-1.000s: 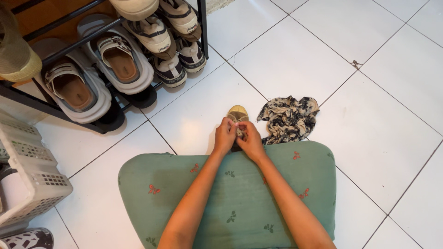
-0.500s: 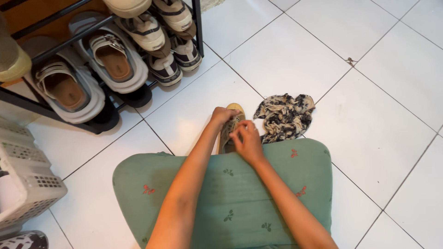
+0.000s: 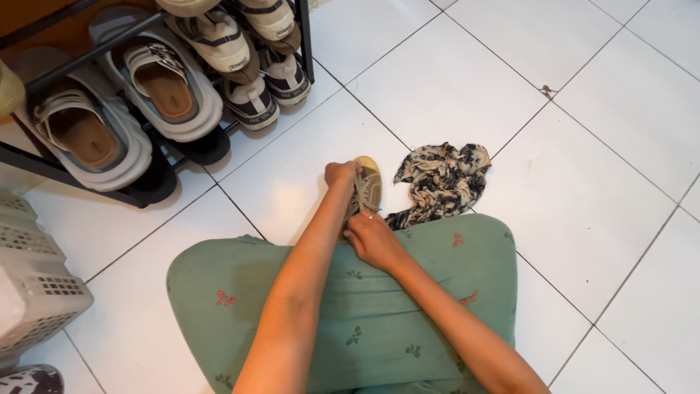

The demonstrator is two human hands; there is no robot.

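A tan lace-up shoe (image 3: 369,186) sits on the white tiled floor, its heel hidden under a green patterned skirt (image 3: 350,306). My left hand (image 3: 340,174) is closed near the toe of the shoe, pinching a lace. My right hand (image 3: 370,239) rests at the rear of the shoe by the skirt's edge, fingers closed on the shoe or its lace. A crumpled black-and-cream cloth (image 3: 437,181) lies just right of the shoe.
A black metal shoe rack (image 3: 146,175) at the upper left holds white sandals (image 3: 157,80) and striped sneakers (image 3: 251,95). A white slotted plastic basket (image 3: 36,292) stands at the left edge. White floor tiles (image 3: 583,182) spread to the right.
My left hand moved forward toward the shoe's toe while my right hand drew back toward the skirt. The view shifted slightly, so the rack sits further left.
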